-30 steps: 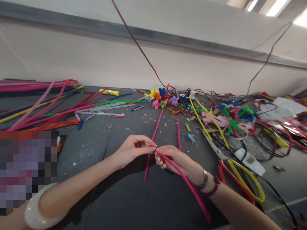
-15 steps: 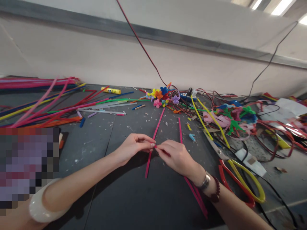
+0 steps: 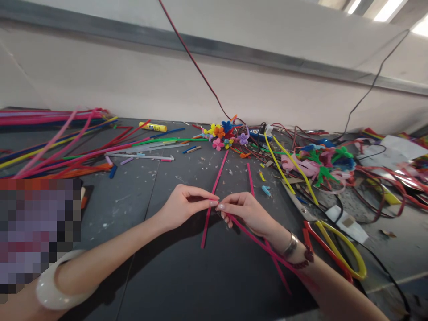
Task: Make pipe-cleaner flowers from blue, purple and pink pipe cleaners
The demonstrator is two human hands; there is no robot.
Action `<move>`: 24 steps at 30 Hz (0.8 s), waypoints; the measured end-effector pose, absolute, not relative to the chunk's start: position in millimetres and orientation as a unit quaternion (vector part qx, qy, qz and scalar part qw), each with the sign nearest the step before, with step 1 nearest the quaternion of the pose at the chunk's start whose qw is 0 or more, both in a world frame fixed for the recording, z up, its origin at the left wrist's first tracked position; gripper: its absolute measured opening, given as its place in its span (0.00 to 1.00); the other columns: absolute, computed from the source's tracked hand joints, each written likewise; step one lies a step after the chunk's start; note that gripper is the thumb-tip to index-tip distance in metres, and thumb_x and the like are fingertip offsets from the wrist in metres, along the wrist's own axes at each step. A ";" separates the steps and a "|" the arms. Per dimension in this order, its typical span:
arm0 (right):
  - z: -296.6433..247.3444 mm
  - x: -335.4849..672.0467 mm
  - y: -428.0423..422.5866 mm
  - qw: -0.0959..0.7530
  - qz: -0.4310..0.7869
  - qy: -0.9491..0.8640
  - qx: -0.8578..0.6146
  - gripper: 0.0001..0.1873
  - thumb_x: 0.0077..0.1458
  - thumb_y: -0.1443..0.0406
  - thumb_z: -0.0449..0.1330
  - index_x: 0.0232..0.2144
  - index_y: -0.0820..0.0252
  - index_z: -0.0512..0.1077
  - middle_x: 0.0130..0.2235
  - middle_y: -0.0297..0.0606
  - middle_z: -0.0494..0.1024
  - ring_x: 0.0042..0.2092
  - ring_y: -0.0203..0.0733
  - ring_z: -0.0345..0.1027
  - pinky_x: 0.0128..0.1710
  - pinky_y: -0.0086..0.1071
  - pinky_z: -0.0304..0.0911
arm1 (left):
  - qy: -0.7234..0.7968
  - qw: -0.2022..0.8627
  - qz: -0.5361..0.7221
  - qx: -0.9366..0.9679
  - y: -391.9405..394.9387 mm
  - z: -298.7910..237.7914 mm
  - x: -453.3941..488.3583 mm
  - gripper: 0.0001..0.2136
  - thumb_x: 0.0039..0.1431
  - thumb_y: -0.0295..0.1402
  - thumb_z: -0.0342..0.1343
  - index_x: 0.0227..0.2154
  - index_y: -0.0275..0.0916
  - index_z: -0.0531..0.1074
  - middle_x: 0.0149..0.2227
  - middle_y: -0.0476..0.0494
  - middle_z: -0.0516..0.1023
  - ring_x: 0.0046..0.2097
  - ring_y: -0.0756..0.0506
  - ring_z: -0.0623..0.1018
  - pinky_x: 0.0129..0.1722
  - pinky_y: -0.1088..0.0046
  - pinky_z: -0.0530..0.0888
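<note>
My left hand (image 3: 183, 207) pinches thumb and forefinger together at the end of a pink pipe cleaner. My right hand (image 3: 245, 213) meets it fingertip to fingertip and grips the same pipe cleaner (image 3: 249, 234), whose length trails over my right wrist towards the lower right. The exact shape of the end between the fingers is too small to tell. Beneath my left fingertips, another pink pipe cleaner (image 3: 220, 173) lies straight on the dark table (image 3: 180, 276). A further pink pipe cleaner (image 3: 250, 178) passes under my right hand and comes out below it.
Large scissors (image 3: 356, 263) with red and yellow handles lie right of my right forearm. Pipe-cleaner flowers (image 3: 219, 131) are bunched at the back, with a yellow glue stick (image 3: 153, 127) to their left. Loose pipe cleaners (image 3: 50, 149) cover the far left; cables (image 3: 371, 200) tangle at right.
The right hand has turned and opened out its lower fingers. The held pipe cleaner's long end now shows in front of my right wrist. The left hand has stayed nearly in place.
</note>
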State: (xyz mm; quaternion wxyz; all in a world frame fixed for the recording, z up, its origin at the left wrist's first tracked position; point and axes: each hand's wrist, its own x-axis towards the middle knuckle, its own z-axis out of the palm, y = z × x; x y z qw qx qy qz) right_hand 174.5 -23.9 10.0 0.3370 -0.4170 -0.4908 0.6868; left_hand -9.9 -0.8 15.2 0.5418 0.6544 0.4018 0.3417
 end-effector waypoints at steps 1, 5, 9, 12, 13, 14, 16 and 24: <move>10.2 174.8 -24.0 0.337 0.666 -0.512 -0.425 0.10 0.47 0.61 0.61 0.25 0.65 0.71 0.21 0.31 0.71 0.20 0.28 0.64 0.21 0.24 0.62 | 0.411 0.543 0.340 0.649 -0.9 15.1 -9.6 0.06 0.47 0.33 0.60 0.28 0.38 0.78 0.30 0.45 0.80 0.33 0.45 0.77 0.34 0.74 0.72; 9.4 174.3 -26.3 0.327 0.578 -0.591 -0.458 0.11 0.48 0.60 0.60 0.25 0.64 0.72 0.21 0.32 0.71 0.21 0.29 0.64 0.22 0.25 0.61 | 0.428 0.549 0.326 0.640 -1.8 14.3 -7.4 0.07 0.46 0.34 0.60 0.27 0.37 0.78 0.28 0.44 0.80 0.32 0.45 0.77 0.32 0.74 0.71; 9.0 172.5 -29.6 0.328 0.433 -0.687 -0.483 0.08 0.49 0.63 0.58 0.23 0.61 0.73 0.22 0.33 0.72 0.23 0.32 0.63 0.23 0.26 0.58 | 0.433 0.549 0.313 0.643 -2.3 12.6 -5.8 0.07 0.46 0.34 0.60 0.27 0.36 0.78 0.27 0.44 0.80 0.31 0.45 0.77 0.31 0.74 0.70; 12.9 171.9 -29.2 0.352 0.373 -0.707 -0.487 0.06 0.47 0.65 0.59 0.22 0.60 0.73 0.22 0.33 0.73 0.25 0.34 0.64 0.26 0.28 0.57 | 0.437 0.560 0.331 0.621 -1.3 11.1 -6.0 0.08 0.45 0.34 0.61 0.28 0.36 0.78 0.28 0.44 0.80 0.31 0.45 0.77 0.32 0.74 0.71; 14.9 172.1 -28.3 0.365 0.394 -0.691 -0.485 0.06 0.47 0.65 0.59 0.22 0.60 0.74 0.23 0.33 0.73 0.26 0.34 0.64 0.26 0.28 0.58 | 0.427 0.578 0.343 0.605 -1.0 10.8 -6.1 0.09 0.45 0.33 0.61 0.31 0.36 0.77 0.29 0.44 0.80 0.32 0.45 0.77 0.33 0.73 0.72; 16.8 172.7 -27.2 0.384 0.428 -0.663 -0.479 0.05 0.46 0.64 0.60 0.23 0.60 0.74 0.24 0.33 0.74 0.26 0.34 0.64 0.27 0.28 0.58 | 0.412 0.603 0.354 0.585 -1.0 10.6 -6.2 0.11 0.45 0.32 0.62 0.34 0.36 0.76 0.31 0.44 0.80 0.34 0.45 0.78 0.36 0.73 0.72; 19.6 174.4 -25.0 0.432 0.510 -0.582 -0.463 0.06 0.45 0.63 0.61 0.24 0.60 0.74 0.26 0.33 0.74 0.28 0.33 0.64 0.28 0.27 0.58 | 0.377 0.661 0.357 0.542 -2.8 10.7 -5.3 0.15 0.44 0.30 0.62 0.38 0.37 0.74 0.35 0.43 0.80 0.36 0.46 0.78 0.40 0.71 0.72; 29.3 168.9 -28.1 0.497 0.639 -0.418 -0.413 0.07 0.44 0.63 0.62 0.24 0.62 0.71 0.24 0.31 0.70 0.27 0.30 0.63 0.30 0.24 0.59 | 0.343 0.716 0.275 0.543 -28.5 14.1 7.4 0.07 0.49 0.32 0.59 0.31 0.36 0.77 0.32 0.43 0.81 0.37 0.46 0.78 0.41 0.72 0.72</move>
